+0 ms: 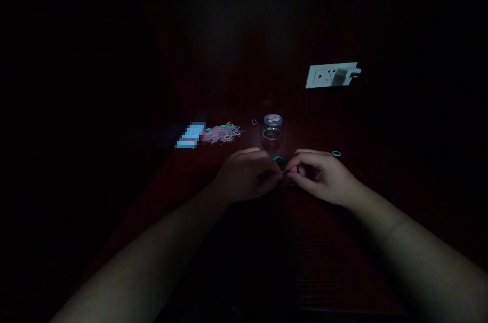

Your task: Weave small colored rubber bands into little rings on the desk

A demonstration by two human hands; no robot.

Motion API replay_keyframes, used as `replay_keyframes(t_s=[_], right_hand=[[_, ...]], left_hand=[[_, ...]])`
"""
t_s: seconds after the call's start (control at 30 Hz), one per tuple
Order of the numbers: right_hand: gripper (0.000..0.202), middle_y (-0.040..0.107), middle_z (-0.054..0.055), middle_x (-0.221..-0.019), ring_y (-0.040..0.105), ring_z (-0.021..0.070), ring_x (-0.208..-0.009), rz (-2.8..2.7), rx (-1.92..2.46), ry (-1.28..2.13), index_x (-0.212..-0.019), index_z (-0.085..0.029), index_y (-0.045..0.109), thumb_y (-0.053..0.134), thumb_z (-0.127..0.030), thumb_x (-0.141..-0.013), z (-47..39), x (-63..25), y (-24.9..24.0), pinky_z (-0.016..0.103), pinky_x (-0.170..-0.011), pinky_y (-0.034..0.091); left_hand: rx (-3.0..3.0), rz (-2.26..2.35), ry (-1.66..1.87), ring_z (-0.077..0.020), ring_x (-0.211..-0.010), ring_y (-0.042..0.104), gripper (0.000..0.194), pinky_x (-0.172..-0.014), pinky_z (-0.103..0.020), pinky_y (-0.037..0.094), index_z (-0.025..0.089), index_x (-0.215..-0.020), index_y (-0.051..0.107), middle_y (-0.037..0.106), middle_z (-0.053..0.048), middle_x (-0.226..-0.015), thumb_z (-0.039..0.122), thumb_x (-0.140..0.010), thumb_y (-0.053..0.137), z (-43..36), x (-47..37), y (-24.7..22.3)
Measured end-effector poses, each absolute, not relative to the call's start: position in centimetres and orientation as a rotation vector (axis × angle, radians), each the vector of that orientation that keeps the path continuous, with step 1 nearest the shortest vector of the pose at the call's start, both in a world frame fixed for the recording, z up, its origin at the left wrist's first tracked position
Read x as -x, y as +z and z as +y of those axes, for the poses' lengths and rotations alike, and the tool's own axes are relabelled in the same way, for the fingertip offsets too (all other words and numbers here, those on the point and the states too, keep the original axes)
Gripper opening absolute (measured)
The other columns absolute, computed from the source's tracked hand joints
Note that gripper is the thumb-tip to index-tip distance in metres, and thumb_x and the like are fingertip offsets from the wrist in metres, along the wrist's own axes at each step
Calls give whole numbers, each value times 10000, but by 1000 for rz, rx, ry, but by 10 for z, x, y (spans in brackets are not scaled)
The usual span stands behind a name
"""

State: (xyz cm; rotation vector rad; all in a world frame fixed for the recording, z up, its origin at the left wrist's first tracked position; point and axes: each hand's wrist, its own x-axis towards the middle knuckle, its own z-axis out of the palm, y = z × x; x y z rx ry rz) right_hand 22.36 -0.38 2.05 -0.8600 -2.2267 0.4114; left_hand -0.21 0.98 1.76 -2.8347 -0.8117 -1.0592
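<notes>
My left hand [253, 174] and my right hand [320, 173] meet over the dark red table, fingertips almost touching. Both are pinched on a small, thin dark item between them, too small and dim to name. Just behind the fingertips lies a green band [278, 159]. A clear jar [272, 132] with a lid stands upright beyond my hands. To its left is a pile of colourful bands [224, 133], mostly pink and purple. A light blue band [336, 153] rests behind my right hand.
A lit phone or screen [191, 135], blurred into blocks, lies left of the pile. One small ring [253, 122] is near the jar. On the wall at the right, a white socket plate [324, 76] holds a plug [354, 73].
</notes>
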Motion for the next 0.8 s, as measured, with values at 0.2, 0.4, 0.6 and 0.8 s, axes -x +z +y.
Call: replay_keyframes(t_s=[0.2,0.4,0.6,0.8], right_hand=[[71,580,9,-718,511,108,-584,-2245,851,419,-837,-173,663,604,-200,-866,-3,-223,21,234,-544,402],[43,569,5,-732,504,103,-575,-2220,841,448,-826,-173,630,595,-177,-852,-4,-223,22,229,-525,402],[48,567,6,-731,497,103,-567,-2221,837,449,-867,-169,655,618,-189,-845,-4,-223,21,235,-522,398],[68,583,10,-745,498,102,-570,-2194,788,426,-890,-169,673,625,-188,-846,-4,-223,24,238,-529,403]], left_hand=[[2831,-797,-1088,-139,-725,569,148,-694,-294,433,210,-838,670,674,0,-794,311,-895,578,9,2,17],[2833,-786,-1086,-138,-737,578,167,-703,-297,442,214,-845,672,679,-2,-804,324,-908,562,9,3,17],[2825,-779,-1109,-138,-738,579,152,-698,-300,442,216,-853,672,683,-1,-813,321,-901,574,9,2,16],[2833,-750,-1101,-135,-741,582,169,-699,-295,450,212,-859,673,687,-3,-819,331,-911,565,8,2,18]])
